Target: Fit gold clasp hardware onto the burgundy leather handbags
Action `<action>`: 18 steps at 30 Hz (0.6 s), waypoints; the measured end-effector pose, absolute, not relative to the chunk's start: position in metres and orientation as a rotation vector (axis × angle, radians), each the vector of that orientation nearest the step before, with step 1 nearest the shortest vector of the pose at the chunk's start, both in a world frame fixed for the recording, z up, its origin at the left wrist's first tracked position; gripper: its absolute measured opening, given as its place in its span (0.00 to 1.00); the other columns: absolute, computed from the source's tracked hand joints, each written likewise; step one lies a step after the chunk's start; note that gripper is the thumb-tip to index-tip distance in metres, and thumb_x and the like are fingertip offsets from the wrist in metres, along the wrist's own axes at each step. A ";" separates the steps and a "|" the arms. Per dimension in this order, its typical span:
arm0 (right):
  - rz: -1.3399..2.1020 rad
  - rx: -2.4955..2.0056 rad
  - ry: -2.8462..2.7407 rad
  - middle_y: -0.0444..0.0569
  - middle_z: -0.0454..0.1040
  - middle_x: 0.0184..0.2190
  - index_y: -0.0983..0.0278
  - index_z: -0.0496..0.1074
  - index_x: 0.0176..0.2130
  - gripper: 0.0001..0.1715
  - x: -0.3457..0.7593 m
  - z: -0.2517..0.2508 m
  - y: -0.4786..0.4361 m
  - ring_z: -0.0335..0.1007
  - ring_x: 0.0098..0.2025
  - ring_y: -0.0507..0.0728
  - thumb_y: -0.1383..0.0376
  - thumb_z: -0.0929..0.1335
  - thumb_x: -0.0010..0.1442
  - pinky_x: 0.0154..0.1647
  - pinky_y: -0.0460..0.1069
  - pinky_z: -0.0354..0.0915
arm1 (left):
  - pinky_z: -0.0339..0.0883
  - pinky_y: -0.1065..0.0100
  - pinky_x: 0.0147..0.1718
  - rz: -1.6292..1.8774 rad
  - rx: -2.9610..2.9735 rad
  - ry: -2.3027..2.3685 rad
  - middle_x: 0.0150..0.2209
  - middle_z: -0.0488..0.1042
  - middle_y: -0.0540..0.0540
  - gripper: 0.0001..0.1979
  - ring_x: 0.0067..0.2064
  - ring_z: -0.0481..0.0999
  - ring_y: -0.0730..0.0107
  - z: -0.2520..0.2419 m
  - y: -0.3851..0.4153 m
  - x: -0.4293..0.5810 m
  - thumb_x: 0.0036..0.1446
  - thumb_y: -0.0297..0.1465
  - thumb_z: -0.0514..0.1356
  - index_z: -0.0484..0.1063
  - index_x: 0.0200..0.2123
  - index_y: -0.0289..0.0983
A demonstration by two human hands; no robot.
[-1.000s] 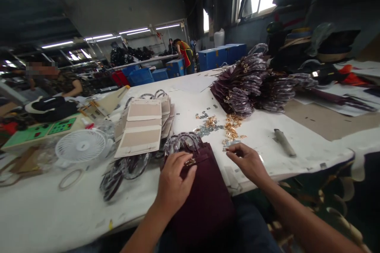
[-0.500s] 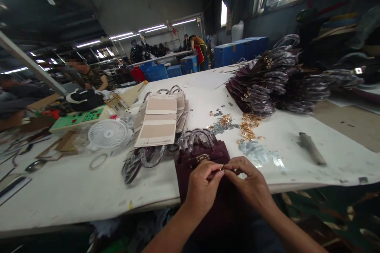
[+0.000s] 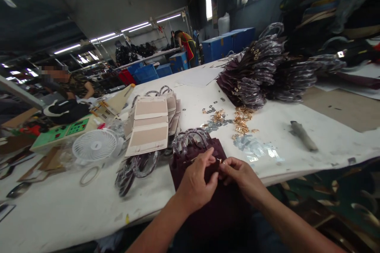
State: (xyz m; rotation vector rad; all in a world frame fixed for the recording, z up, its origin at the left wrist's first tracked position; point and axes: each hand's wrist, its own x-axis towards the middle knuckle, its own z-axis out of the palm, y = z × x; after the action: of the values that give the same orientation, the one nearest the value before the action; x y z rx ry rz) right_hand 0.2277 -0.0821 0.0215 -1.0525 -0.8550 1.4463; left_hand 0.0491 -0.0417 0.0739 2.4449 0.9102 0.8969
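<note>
Bag [image 3: 179, 169] lies lengthwise, handles [image 3: 190, 139] away, pinched by left hand [image 3: 196, 184] and right hand [image 3: 242, 176]

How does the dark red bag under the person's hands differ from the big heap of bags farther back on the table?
The single bag lies alone at the table edge; the heap is many bags stacked farther back. The single bag is gripped by the left hand, while the right hand pinches a gold fitting at it; the heap is untouched. Both are dark red with plastic-wrapped handles and gold hardware.

One maroon bag [image 3: 179, 168], one white fan [image 3: 95, 145]
</note>
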 end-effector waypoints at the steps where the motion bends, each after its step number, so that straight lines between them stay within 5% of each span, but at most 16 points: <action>1: 1.393 -1.107 -0.897 0.46 0.76 0.27 0.63 0.73 0.33 0.20 0.228 0.021 -0.081 0.71 0.30 0.55 0.49 0.74 0.59 0.31 0.48 0.65 | 0.72 0.57 0.57 0.854 2.544 0.956 0.55 0.73 0.41 0.33 0.55 0.75 0.59 0.080 -0.035 0.048 0.59 0.24 0.62 0.59 0.67 0.41; 5: 1.131 -1.294 -1.054 0.43 0.74 0.26 0.61 0.73 0.33 0.13 0.221 0.017 -0.078 0.67 0.28 0.54 0.55 0.72 0.60 0.28 0.47 0.61 | 0.65 0.44 0.57 0.447 2.891 1.199 0.51 0.75 0.39 0.15 0.56 0.71 0.46 0.098 -0.012 0.047 0.59 0.32 0.65 0.74 0.50 0.37; 13: 0.750 -1.372 -1.354 0.41 0.75 0.29 0.58 0.74 0.35 0.03 0.206 0.007 -0.082 0.70 0.29 0.54 0.64 0.70 0.63 0.31 0.48 0.61 | 0.65 0.55 0.46 0.086 2.821 1.329 0.38 0.77 0.43 0.02 0.45 0.75 0.54 0.103 0.010 0.059 0.59 0.29 0.62 0.75 0.34 0.38; 18: 0.598 -1.254 -1.530 0.44 0.78 0.37 0.58 0.73 0.39 0.05 0.199 0.005 -0.080 0.75 0.39 0.57 0.68 0.69 0.63 0.41 0.51 0.66 | 0.69 0.64 0.42 0.198 2.168 1.157 0.40 0.81 0.47 0.16 0.40 0.79 0.62 0.121 0.023 0.066 0.61 0.39 0.63 0.76 0.49 0.38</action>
State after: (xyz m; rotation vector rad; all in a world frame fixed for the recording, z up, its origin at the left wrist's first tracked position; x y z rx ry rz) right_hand 0.1988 -0.0801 0.0055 -1.2539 -1.5299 0.5984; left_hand 0.0663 0.0227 0.1213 2.1680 1.1569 0.1983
